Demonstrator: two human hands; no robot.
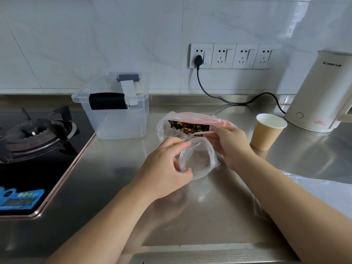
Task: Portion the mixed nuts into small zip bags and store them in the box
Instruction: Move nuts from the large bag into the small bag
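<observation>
Small zip bag (198,159) held open before nut bag (190,126); clear box (122,119) rear-left.

Soft, even daylight lit the scene, brightest toward two o'clock, where the tiled wall (297,18) carried a pale sheen. The steel worktop (106,180) showed dull smeared reflections and faint shadows under the forearms. Wide-angle distortion bowed the edges; focus was slightly soft throughout
</observation>
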